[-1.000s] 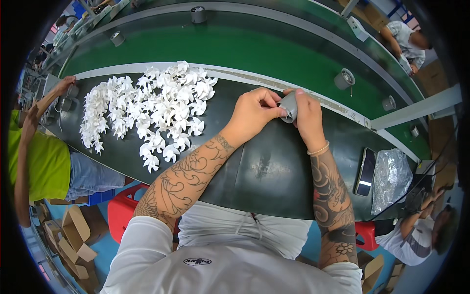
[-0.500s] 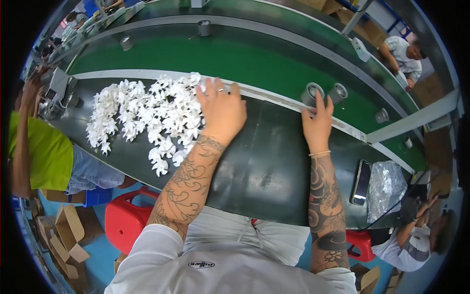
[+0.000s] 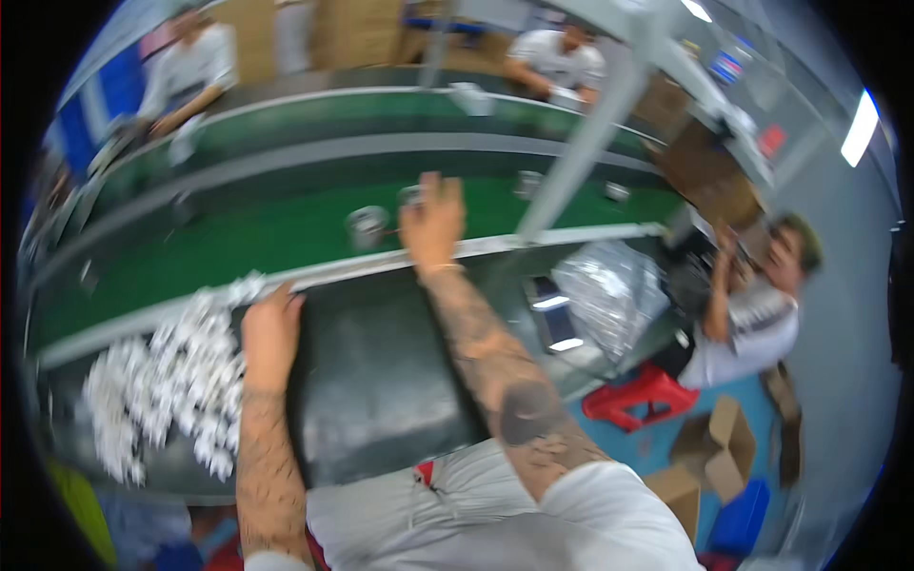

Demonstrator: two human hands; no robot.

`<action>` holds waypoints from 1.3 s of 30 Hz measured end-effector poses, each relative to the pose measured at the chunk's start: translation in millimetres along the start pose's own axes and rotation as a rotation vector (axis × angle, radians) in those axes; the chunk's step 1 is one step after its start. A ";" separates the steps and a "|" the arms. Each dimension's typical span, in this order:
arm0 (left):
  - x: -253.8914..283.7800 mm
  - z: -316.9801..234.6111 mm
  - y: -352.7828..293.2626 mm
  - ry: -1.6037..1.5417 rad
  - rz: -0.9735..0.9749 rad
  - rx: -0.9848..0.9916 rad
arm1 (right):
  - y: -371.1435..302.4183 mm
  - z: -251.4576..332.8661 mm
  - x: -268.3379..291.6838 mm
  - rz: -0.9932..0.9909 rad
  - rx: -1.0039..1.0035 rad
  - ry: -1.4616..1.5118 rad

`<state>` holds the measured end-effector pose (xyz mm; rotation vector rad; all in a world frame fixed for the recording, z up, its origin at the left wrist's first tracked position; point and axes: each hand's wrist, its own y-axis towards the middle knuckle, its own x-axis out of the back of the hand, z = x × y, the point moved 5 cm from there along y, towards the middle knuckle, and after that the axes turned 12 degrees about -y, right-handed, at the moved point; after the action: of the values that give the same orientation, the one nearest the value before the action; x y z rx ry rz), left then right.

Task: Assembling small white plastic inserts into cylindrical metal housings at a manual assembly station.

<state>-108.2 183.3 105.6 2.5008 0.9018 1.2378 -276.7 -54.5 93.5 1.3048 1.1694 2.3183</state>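
Note:
My right hand (image 3: 434, 224) reaches over the green conveyor belt (image 3: 286, 224) with its fingers stretched and apart. Partly hidden behind those fingers is a grey, round cup-like part (image 3: 411, 195); whether they touch it is unclear. Another such grey part (image 3: 366, 228) stands on the belt just left of this hand. My left hand (image 3: 271, 333) is at the white rail, beside the right edge of a heap of small white plastic pieces (image 3: 171, 385). Its blurred fingers are slightly bent, the thumb apart, and nothing shows in them.
A phone (image 3: 552, 314) and a clear plastic bag (image 3: 612, 290) lie on the dark worktop (image 3: 371, 371) to the right. More grey parts (image 3: 528, 184) sit on the belt, beyond a slanted metal post (image 3: 581, 133). A co-worker (image 3: 752, 305) sits at right, near a red stool (image 3: 640, 398).
The view has swung to the right. My right hand has moved onto the belt beside the grey parts. My left hand remains next to the white heap, now lower at the rail.

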 end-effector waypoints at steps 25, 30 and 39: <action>-32.2 20.8 34.8 0.428 0.016 0.061 | -66.5 3.1 38.4 0.285 -0.289 0.948; -13.2 38.6 44.6 0.325 0.126 -0.057 | -65.8 4.1 34.4 0.473 -0.411 1.136; 10.8 41.9 43.4 0.389 0.181 0.040 | -60.5 5.5 42.0 0.493 -0.346 1.157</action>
<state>-52.0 158.9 105.2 2.4597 0.7939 1.8259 -306.8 10.7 76.2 0.0022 0.5603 3.5648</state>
